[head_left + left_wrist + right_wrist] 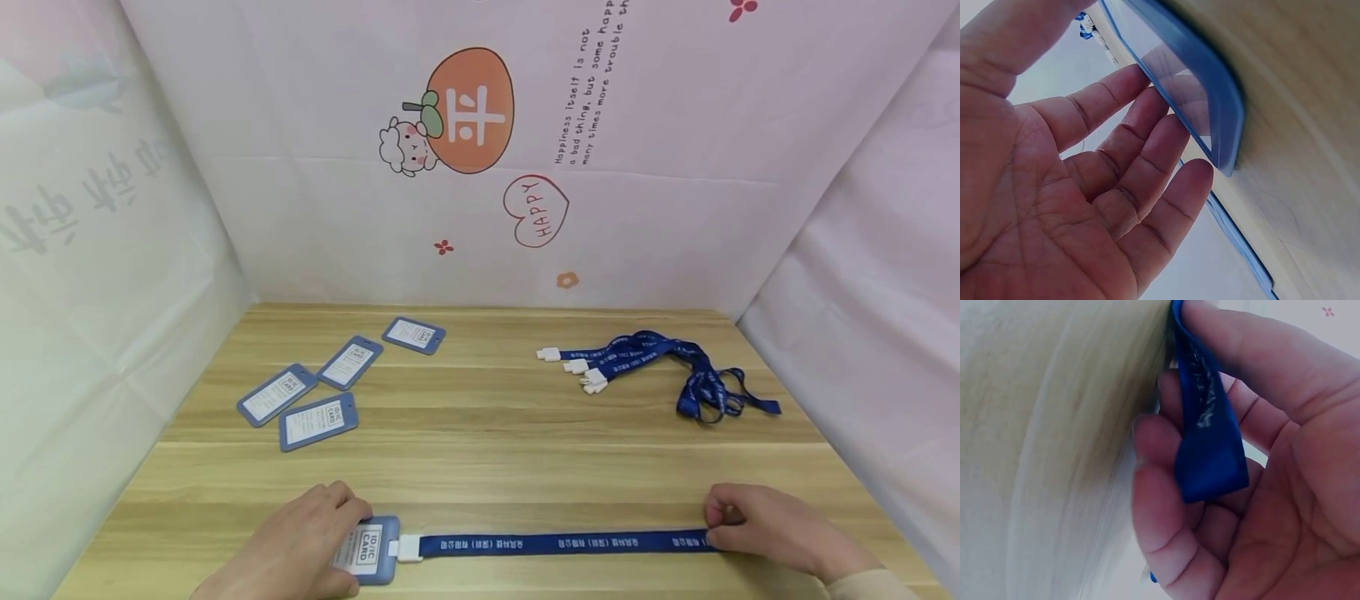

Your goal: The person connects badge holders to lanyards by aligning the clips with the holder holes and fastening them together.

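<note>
A blue-framed ID card holder [387, 557] lies flat near the table's front edge, left of the middle. My left hand [296, 546] grips it by its two long edges, thumb on the near one and fingers on the far one; the left wrist view shows the fingertips against the frame [1225, 103]. A white clip [409, 547] joins the holder to a blue lanyard [525, 545] with white print, stretched straight to the right. My right hand [776, 529] pinches the lanyard's far end. In the right wrist view the looped end of the band [1213, 465] lies inside the curled fingers.
Several more card holders [318, 421] lie spread at the back left of the wooden table [465, 450]. A bunch of blue lanyards [637, 354] with white clips [576, 367] lies at the back right. White printed cloth [337, 233] walls the table at the back and sides.
</note>
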Action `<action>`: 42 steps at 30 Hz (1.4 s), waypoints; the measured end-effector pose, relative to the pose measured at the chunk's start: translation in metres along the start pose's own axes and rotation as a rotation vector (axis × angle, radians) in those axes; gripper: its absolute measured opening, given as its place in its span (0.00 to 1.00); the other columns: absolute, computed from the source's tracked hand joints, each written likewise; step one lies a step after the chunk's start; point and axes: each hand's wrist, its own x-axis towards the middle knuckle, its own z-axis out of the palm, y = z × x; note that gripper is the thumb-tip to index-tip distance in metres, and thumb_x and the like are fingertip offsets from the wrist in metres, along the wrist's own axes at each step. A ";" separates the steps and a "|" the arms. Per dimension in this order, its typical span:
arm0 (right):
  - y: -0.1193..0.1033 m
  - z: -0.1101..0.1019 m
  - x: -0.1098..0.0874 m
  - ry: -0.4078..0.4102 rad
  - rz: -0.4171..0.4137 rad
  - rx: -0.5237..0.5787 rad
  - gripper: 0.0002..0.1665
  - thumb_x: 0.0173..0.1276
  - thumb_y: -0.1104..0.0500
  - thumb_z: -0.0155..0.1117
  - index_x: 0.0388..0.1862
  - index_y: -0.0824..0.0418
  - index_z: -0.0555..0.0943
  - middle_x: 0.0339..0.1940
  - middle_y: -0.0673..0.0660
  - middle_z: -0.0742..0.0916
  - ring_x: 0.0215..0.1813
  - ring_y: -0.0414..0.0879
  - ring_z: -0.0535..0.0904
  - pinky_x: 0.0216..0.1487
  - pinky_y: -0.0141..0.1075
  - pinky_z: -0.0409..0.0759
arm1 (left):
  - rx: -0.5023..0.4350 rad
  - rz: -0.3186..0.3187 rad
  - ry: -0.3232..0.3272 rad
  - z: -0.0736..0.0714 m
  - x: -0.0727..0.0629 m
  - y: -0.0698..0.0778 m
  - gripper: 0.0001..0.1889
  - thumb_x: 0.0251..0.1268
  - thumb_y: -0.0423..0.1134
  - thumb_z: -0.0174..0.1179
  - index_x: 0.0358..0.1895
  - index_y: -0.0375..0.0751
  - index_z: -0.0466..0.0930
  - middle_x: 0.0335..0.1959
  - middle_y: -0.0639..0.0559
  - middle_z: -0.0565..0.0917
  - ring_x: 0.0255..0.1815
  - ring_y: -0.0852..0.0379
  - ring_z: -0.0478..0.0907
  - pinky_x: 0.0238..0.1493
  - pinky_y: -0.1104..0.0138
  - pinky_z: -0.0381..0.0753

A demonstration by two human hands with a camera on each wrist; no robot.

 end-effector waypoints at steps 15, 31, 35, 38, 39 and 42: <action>-0.003 -0.002 0.002 0.031 0.026 -0.050 0.12 0.69 0.48 0.72 0.36 0.50 0.78 0.28 0.41 0.80 0.29 0.31 0.70 0.29 0.30 0.66 | -0.010 -0.027 -0.002 0.000 0.000 0.002 0.35 0.45 0.57 0.81 0.59 0.51 0.82 0.46 0.62 0.78 0.41 0.63 0.70 0.46 0.63 0.82; -0.004 -0.002 0.002 0.048 0.001 -0.054 0.10 0.69 0.50 0.72 0.36 0.50 0.78 0.28 0.40 0.80 0.29 0.30 0.70 0.28 0.30 0.66 | -0.015 -0.069 -0.033 -0.001 0.003 0.002 0.36 0.46 0.59 0.80 0.60 0.50 0.82 0.47 0.63 0.78 0.42 0.62 0.71 0.48 0.62 0.82; -0.005 -0.003 0.002 0.046 0.001 -0.059 0.10 0.69 0.50 0.72 0.37 0.49 0.79 0.29 0.40 0.81 0.29 0.30 0.70 0.29 0.30 0.68 | -0.023 -0.068 -0.042 -0.001 0.003 0.002 0.36 0.47 0.59 0.81 0.61 0.51 0.82 0.47 0.63 0.78 0.42 0.62 0.71 0.48 0.62 0.83; -0.007 -0.004 0.003 0.047 0.004 -0.063 0.10 0.69 0.49 0.72 0.38 0.49 0.80 0.30 0.40 0.81 0.30 0.30 0.71 0.30 0.30 0.70 | -0.030 -0.060 -0.043 -0.001 0.004 0.002 0.36 0.47 0.60 0.81 0.61 0.51 0.82 0.47 0.63 0.78 0.41 0.62 0.71 0.47 0.63 0.82; -0.008 -0.005 0.003 0.048 0.010 -0.067 0.10 0.69 0.49 0.72 0.38 0.49 0.80 0.30 0.40 0.82 0.30 0.30 0.71 0.30 0.30 0.70 | -0.029 -0.056 -0.041 0.000 0.003 0.002 0.36 0.47 0.60 0.81 0.61 0.51 0.82 0.47 0.63 0.78 0.41 0.62 0.71 0.47 0.63 0.82; -0.010 -0.006 0.006 0.055 0.027 -0.084 0.10 0.69 0.47 0.72 0.38 0.48 0.81 0.31 0.40 0.83 0.31 0.30 0.72 0.31 0.30 0.73 | -0.021 -0.040 -0.033 0.000 0.003 0.001 0.37 0.47 0.61 0.80 0.61 0.50 0.82 0.47 0.62 0.78 0.41 0.63 0.71 0.46 0.63 0.82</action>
